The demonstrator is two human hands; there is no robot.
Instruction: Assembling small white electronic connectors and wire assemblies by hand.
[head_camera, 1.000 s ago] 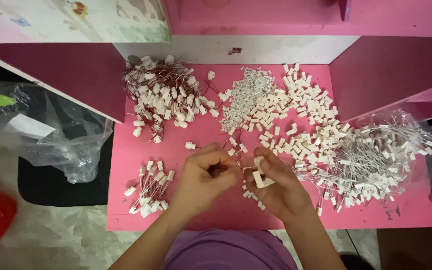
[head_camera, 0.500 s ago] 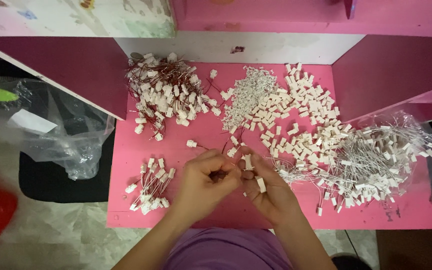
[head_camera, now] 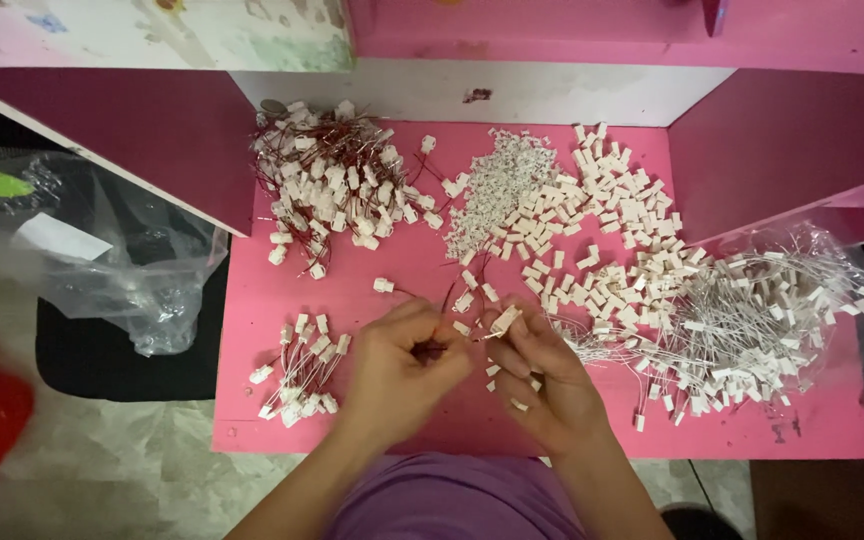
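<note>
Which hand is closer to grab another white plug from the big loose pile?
Right, probably. The right hand sits beside the loose white plugs, already pinching one plug. The left hand is farther off, pinching red wires.

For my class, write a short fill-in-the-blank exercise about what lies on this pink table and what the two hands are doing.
1. The right hand pinches a small ____ connector at its fingertips.
2. The small finished bundle lies beside the ____ hand.
3. The table top is coloured ____.
4. The pile with red wires lies at the table's far ____ corner.

Missing words: white; left; pink; left
</note>
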